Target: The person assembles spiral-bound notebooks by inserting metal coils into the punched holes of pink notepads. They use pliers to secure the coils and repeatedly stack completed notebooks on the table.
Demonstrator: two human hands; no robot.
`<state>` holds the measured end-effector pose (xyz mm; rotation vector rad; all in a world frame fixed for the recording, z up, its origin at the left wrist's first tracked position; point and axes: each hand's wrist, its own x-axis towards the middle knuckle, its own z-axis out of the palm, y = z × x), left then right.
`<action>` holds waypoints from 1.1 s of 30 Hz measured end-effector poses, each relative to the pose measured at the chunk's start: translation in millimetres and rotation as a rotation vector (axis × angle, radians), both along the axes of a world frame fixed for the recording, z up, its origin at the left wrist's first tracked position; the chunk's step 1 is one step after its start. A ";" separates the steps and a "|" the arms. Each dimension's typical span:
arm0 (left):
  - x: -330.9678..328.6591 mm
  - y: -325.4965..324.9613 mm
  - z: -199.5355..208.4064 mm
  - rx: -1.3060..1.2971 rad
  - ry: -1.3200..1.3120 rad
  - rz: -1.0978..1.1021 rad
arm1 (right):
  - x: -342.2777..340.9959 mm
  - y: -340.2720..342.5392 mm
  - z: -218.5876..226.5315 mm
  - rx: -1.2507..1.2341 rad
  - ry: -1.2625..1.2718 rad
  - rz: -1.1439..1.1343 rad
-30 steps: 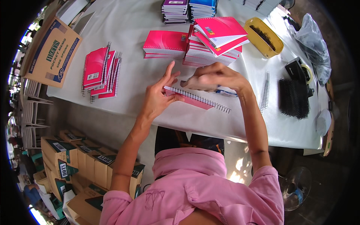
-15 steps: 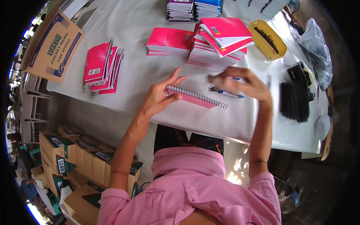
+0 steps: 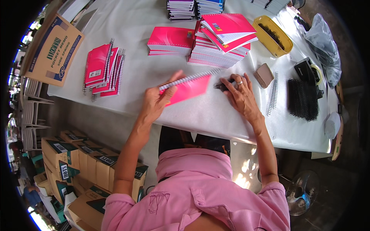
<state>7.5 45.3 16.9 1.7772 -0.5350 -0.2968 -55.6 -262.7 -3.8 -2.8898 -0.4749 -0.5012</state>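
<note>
My left hand (image 3: pixel 156 99) grips a pink spiral notebook (image 3: pixel 191 91) at one end, thumb on the near side. Its metal coil runs along the upper edge, sloping up to the right, and blur softens its far end. To the right, my right hand (image 3: pixel 243 94) rests low over the tabletop, fingers bent around a small dark tool (image 3: pixel 223 85). Most of that tool is hidden, so its kind is unclear. Beyond both hands stand a stack of pink covered pads (image 3: pixel 217 57) and a lower pink stack (image 3: pixel 169 41).
Finished-looking spiral notebooks (image 3: pixel 101 69) lie left. Rightward are a small brown box (image 3: pixel 264 75), a loose coil (image 3: pixel 273 94), black coils (image 3: pixel 301 101), a tape dispenser (image 3: pixel 305 70) and a yellow tub (image 3: pixel 266 24) with dark coils. A carton (image 3: pixel 54 48) stands at far left.
The notebook has swung so its coil slopes up to the right instead of down. My right hand has come down onto the dark tool, uncovering the small brown box.
</note>
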 end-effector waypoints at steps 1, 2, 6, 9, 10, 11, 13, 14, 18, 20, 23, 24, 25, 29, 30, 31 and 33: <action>-2.3 0.9 6.7 -0.007 -0.075 0.063 | -0.8 2.5 -3.1 -0.035 -0.047 -0.031; -4.6 1.3 10.5 0.052 -0.218 0.103 | -3.4 11.5 3.9 0.017 -0.067 -0.080; -18.5 -11.0 18.2 0.261 -0.493 0.226 | -29.9 74.1 40.1 0.396 0.025 0.011; -22.0 -18.4 16.7 0.334 -0.574 0.257 | -30.0 108.5 59.5 0.458 -0.028 0.127; -22.8 -19.7 15.8 0.351 -0.616 0.272 | -28.5 110.8 59.6 0.444 -0.037 0.127; -24.0 -21.2 16.3 0.357 -0.612 0.273 | -26.0 112.0 59.5 0.431 -0.045 0.128; -26.4 -23.7 17.7 0.372 -0.603 0.280 | -22.9 112.1 58.8 0.409 -0.056 0.135; -26.9 -24.1 17.4 0.376 -0.611 0.284 | -21.7 112.1 58.1 0.402 -0.057 0.141; -29.0 -24.6 16.2 0.393 -0.662 0.306 | -20.9 110.6 57.5 0.582 0.184 0.203; -30.7 -22.5 17.5 0.402 -0.685 0.326 | -10.3 98.5 70.7 1.196 0.910 0.193; -29.7 -17.2 25.1 0.441 -0.772 0.361 | -2.6 93.5 85.3 1.268 1.111 0.206; -25.5 -14.1 28.9 0.467 -0.844 0.362 | -3.8 92.3 84.8 1.078 0.925 0.249; -22.0 -6.7 34.0 0.503 -0.916 0.359 | -2.6 90.1 82.4 0.901 0.732 0.292; 11.1 48.8 60.9 0.533 -1.028 0.611 | 5.0 58.0 49.8 0.408 0.226 0.024; 24.8 67.5 62.8 0.598 -1.045 0.671 | 4.9 48.0 37.6 0.250 0.210 -0.029; 39.4 87.7 64.4 0.663 -1.063 0.729 | 4.7 44.9 33.1 0.175 0.185 -0.056; 65.3 131.1 59.2 0.857 -0.970 0.674 | 4.6 42.4 28.5 0.029 0.133 -0.108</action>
